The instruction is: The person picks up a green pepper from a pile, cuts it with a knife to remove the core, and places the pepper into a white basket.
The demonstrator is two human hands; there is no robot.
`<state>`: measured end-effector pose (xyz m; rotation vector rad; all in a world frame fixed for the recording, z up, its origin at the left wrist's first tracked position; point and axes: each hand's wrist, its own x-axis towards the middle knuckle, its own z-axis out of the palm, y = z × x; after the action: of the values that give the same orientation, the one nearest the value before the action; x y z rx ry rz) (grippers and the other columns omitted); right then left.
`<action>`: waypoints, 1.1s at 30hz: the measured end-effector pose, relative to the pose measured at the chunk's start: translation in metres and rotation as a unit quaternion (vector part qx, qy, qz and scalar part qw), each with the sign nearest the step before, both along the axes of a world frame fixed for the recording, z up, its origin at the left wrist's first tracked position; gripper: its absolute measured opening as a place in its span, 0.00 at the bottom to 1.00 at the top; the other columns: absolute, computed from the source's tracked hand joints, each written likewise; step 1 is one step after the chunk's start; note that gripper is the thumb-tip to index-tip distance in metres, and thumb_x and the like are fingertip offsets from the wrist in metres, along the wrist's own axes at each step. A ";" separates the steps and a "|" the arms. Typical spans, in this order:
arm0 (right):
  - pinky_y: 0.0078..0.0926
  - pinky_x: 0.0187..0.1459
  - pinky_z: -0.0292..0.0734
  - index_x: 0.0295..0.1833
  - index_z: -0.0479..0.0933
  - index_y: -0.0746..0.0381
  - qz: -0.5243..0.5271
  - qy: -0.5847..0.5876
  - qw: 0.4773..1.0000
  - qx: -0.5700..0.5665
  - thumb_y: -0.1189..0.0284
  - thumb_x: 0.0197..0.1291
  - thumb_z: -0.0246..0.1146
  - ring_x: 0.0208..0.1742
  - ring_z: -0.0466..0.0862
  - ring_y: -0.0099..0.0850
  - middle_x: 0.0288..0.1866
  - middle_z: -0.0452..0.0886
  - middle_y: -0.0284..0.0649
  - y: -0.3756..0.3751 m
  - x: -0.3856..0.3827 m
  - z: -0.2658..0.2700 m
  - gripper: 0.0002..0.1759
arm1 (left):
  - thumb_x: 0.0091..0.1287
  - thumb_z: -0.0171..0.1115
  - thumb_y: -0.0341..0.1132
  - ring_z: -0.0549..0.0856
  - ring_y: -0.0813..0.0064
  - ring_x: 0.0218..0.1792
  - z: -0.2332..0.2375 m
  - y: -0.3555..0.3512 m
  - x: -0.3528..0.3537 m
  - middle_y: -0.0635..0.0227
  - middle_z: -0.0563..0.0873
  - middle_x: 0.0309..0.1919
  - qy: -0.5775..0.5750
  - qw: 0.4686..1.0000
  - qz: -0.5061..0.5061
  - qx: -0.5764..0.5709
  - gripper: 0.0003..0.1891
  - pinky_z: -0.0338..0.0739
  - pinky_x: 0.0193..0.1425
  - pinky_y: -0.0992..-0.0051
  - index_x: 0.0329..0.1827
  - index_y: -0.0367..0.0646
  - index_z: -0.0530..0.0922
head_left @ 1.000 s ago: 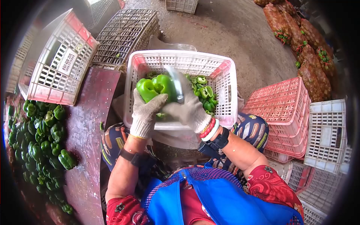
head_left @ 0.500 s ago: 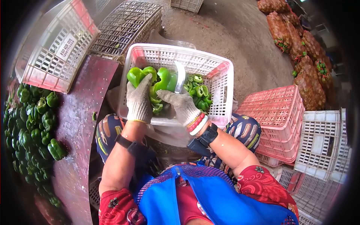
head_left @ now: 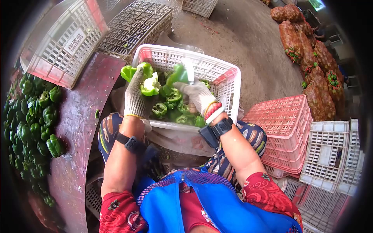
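My left hand [head_left: 136, 98], in a grey knit glove, holds a cut green pepper [head_left: 140, 77] over the left rim of a white plastic crate [head_left: 220, 77]. The pepper is split open, its pale core showing. My right hand [head_left: 198, 97], also gloved, grips a knife [head_left: 189, 72] with the blade pointing up; a green pepper piece [head_left: 176, 74] rests against the blade. Cut pepper pieces [head_left: 174, 108] lie in the crate beneath both hands. The crate rests on my lap.
A heap of whole green peppers [head_left: 29, 124] lies at the left beyond a reddish board [head_left: 83, 116]. Empty white crates [head_left: 62, 42] stand at the back left, pink crates [head_left: 289, 128] and white ones [head_left: 330, 155] at the right. Mesh sacks [head_left: 311, 50] lie on the concrete floor.
The pepper has come apart: my left hand has drawn one part leftward, and my right hand has lifted the knife with a piece on it. The view has shifted a little.
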<state>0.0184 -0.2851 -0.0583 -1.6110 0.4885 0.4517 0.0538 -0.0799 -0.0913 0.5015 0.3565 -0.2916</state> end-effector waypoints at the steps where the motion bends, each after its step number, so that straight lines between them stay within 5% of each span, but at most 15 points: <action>1: 0.26 0.11 0.61 0.47 0.85 0.67 -0.010 0.009 1.000 -0.015 0.51 0.68 0.71 0.10 0.69 0.25 0.22 0.77 0.37 0.004 0.000 0.003 0.25 | 0.78 0.66 0.42 0.89 0.71 0.45 -0.003 -0.004 -0.003 0.64 0.87 0.50 -0.024 0.997 0.003 0.074 0.20 0.86 0.48 0.72 0.65 0.40 0.78; 3: 0.29 0.08 0.59 0.49 0.85 0.66 -0.031 0.022 0.998 -0.042 0.47 0.68 0.71 0.08 0.68 0.26 0.22 0.77 0.36 0.014 0.003 0.006 0.28 | 0.78 0.66 0.42 0.89 0.72 0.50 -0.002 -0.009 -0.005 0.63 0.88 0.52 -0.075 0.972 0.009 0.223 0.19 0.87 0.53 0.72 0.64 0.40 0.79; 4: 0.29 0.08 0.60 0.51 0.84 0.65 -0.021 0.058 0.997 0.053 0.41 0.69 0.67 0.07 0.68 0.27 0.22 0.77 0.37 0.011 -0.003 0.007 0.34 | 0.77 0.68 0.39 0.88 0.74 0.54 0.009 -0.013 -0.013 0.65 0.87 0.55 -0.092 0.928 0.024 0.361 0.20 0.86 0.57 0.73 0.65 0.40 0.78; 5: 0.28 0.08 0.62 0.54 0.83 0.66 -0.016 0.045 0.994 0.103 0.37 0.68 0.65 0.07 0.69 0.28 0.22 0.76 0.38 0.019 -0.009 -0.001 0.38 | 0.75 0.69 0.35 0.86 0.75 0.55 0.005 -0.017 -0.006 0.65 0.86 0.56 -0.030 0.939 0.023 0.342 0.21 0.84 0.57 0.75 0.68 0.40 0.76; 8: 0.26 0.09 0.64 0.57 0.81 0.64 0.002 0.074 0.981 0.181 0.41 0.69 0.67 0.08 0.70 0.27 0.25 0.77 0.36 0.039 -0.026 0.005 0.34 | 0.72 0.72 0.33 0.87 0.73 0.53 -0.014 -0.025 -0.010 0.63 0.86 0.55 -0.102 0.853 -0.002 0.511 0.24 0.83 0.57 0.73 0.69 0.41 0.74; 11: 0.25 0.07 0.61 0.55 0.81 0.62 -0.017 -0.032 0.985 0.170 0.46 0.70 0.68 0.08 0.70 0.26 0.27 0.77 0.36 0.043 -0.029 -0.006 0.28 | 0.72 0.72 0.32 0.87 0.73 0.53 -0.011 -0.033 -0.015 0.64 0.86 0.54 -0.050 0.887 -0.014 0.459 0.25 0.83 0.56 0.73 0.69 0.41 0.73; 12: 0.29 0.17 0.71 0.54 0.82 0.63 0.001 -0.057 0.991 0.123 0.50 0.68 0.70 0.17 0.77 0.29 0.30 0.80 0.38 0.042 -0.032 0.000 0.26 | 0.71 0.72 0.31 0.87 0.73 0.52 -0.031 -0.031 -0.013 0.64 0.85 0.55 -0.063 0.900 -0.006 0.431 0.27 0.83 0.56 0.73 0.70 0.42 0.73; 15: 0.33 0.33 0.78 0.52 0.81 0.64 -0.026 -0.220 0.975 -0.016 0.52 0.67 0.71 0.31 0.82 0.33 0.34 0.82 0.40 0.048 -0.030 -0.057 0.25 | 0.69 0.72 0.31 0.87 0.72 0.52 -0.017 -0.034 -0.022 0.64 0.85 0.55 -0.023 0.903 -0.044 0.426 0.29 0.83 0.56 0.73 0.72 0.42 0.72; 16: 0.35 0.46 0.77 0.51 0.81 0.64 -0.051 -0.182 0.982 0.001 0.52 0.66 0.72 0.39 0.82 0.34 0.35 0.83 0.40 0.049 -0.036 -0.060 0.25 | 0.68 0.72 0.32 0.87 0.72 0.51 -0.016 -0.036 -0.025 0.63 0.86 0.55 -0.020 0.912 -0.039 0.408 0.30 0.83 0.55 0.73 0.72 0.42 0.72; 20: 0.37 0.44 0.81 0.56 0.81 0.58 -0.054 -0.194 0.977 -0.069 0.54 0.65 0.73 0.38 0.86 0.34 0.38 0.86 0.42 0.060 -0.046 -0.046 0.23 | 0.69 0.70 0.34 0.88 0.69 0.55 -0.010 -0.032 -0.030 0.62 0.88 0.53 0.032 0.930 -0.063 0.361 0.26 0.83 0.60 0.70 0.70 0.43 0.76; 25: 0.33 0.43 0.82 0.60 0.80 0.59 0.055 -0.197 0.969 -0.141 0.59 0.68 0.72 0.38 0.86 0.29 0.39 0.86 0.41 0.056 -0.046 -0.031 0.21 | 0.74 0.65 0.35 0.89 0.68 0.51 -0.070 -0.013 -0.020 0.64 0.90 0.50 0.017 0.962 -0.123 0.242 0.14 0.83 0.57 0.69 0.59 0.42 0.82; 26: 0.37 0.42 0.83 0.59 0.82 0.58 0.038 -0.245 0.959 -0.134 0.60 0.65 0.73 0.38 0.88 0.37 0.39 0.87 0.43 0.059 -0.051 -0.024 0.21 | 0.76 0.63 0.35 0.90 0.68 0.49 -0.070 -0.010 -0.019 0.65 0.91 0.48 0.047 0.969 -0.136 0.200 0.12 0.84 0.56 0.68 0.57 0.42 0.83; 28: 0.41 0.45 0.84 0.57 0.82 0.56 0.039 -0.368 0.915 -0.164 0.62 0.62 0.74 0.41 0.89 0.44 0.42 0.88 0.45 0.060 -0.049 -0.024 0.20 | 0.80 0.61 0.40 0.90 0.68 0.41 -0.021 -0.012 -0.022 0.66 0.90 0.42 0.108 0.971 -0.160 0.138 0.12 0.86 0.49 0.67 0.53 0.42 0.83; 30: 0.45 0.46 0.84 0.55 0.82 0.54 0.062 -0.439 0.878 -0.181 0.64 0.60 0.74 0.44 0.89 0.50 0.43 0.88 0.45 0.056 -0.048 -0.023 0.19 | 0.79 0.63 0.41 0.90 0.70 0.40 -0.031 -0.002 -0.019 0.66 0.90 0.41 0.097 0.971 -0.198 0.090 0.11 0.86 0.49 0.68 0.53 0.43 0.83; 33: 0.45 0.44 0.84 0.54 0.83 0.54 0.234 -0.466 0.780 -0.345 0.65 0.60 0.74 0.42 0.89 0.48 0.41 0.88 0.43 0.046 -0.048 0.007 0.17 | 0.79 0.63 0.42 0.89 0.68 0.38 -0.033 0.009 -0.021 0.65 0.89 0.40 0.093 0.966 -0.226 0.084 0.11 0.86 0.45 0.65 0.52 0.44 0.82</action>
<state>-0.0299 -0.2388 -0.0513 -2.4199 -0.6080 -0.2598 0.0331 -0.0712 -0.1242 0.7252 0.4507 -0.7593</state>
